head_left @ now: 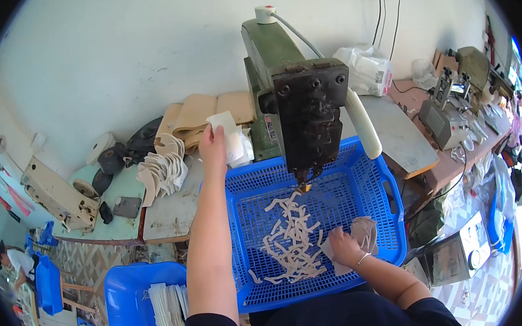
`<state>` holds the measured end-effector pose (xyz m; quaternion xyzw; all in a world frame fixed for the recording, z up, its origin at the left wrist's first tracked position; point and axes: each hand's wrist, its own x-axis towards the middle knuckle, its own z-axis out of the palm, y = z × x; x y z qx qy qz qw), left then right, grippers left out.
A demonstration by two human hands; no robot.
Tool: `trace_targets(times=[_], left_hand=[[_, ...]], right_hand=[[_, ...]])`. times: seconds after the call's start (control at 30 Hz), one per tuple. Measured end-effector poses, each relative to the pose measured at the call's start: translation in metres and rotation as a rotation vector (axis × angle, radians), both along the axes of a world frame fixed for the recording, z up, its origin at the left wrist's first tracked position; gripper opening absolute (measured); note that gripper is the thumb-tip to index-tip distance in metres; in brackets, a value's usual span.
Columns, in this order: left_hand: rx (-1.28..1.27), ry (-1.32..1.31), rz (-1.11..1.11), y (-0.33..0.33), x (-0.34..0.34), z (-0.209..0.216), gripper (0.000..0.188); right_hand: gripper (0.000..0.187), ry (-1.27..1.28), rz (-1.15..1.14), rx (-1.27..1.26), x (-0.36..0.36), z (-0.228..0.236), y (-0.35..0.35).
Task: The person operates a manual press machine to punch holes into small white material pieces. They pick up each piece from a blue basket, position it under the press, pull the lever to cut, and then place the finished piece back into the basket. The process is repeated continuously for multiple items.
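Observation:
My left hand point(213, 147) reaches forward over the table, its fingers closed on a pale flat piece point(223, 121). Right beside it lies a stack of white sheets point(239, 148). Over the near right part of a blue plastic basket point(253, 177), my right hand point(344, 248) has its fingers closed on another pale flat piece point(336, 262), partly hidden by the hand. A bundle of beige pieces point(364, 231) touches the area by that wrist. Many thin cream strips point(294, 245) lie tangled on the basket's floor. Above the basket hangs the dark head of a green machine point(313, 111).
Left of the machine lie tan folded sheets point(209, 111) and a fanned stack of curved pale pieces point(163, 170). A blue tub point(125, 293) with white sheets stands at lower left. A white lever point(362, 124) juts beside the machine head. Another person point(19, 265) is at far left.

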<state>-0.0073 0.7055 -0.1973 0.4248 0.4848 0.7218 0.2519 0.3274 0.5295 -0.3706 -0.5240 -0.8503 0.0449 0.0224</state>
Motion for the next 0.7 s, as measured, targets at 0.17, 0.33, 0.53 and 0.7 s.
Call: trace_targets(times=[0.17,0.33,0.53,0.7], left_hand=[[-0.003,0.782,0.618,0.024,0.006,0.000,0.039],[0.249,0.697,0.386,-0.053,0.071,-0.054,0.025],[-0.451,-0.044,-0.427,-0.141,0.134,-0.134,0.029],[-0.781,-0.632,-0.926,-0.136,0.114,-0.133,0.075]], right_hand=[[0.013,0.151,0.035,-0.067,0.007,-0.011,0.012],[0.009,0.547,0.004,0.017,0.018,0.025,0.040],[0.012,0.838,0.110,0.477,0.005,0.087,0.057],[0.023,0.521,0.741,0.672,-0.006,0.105,0.035]])
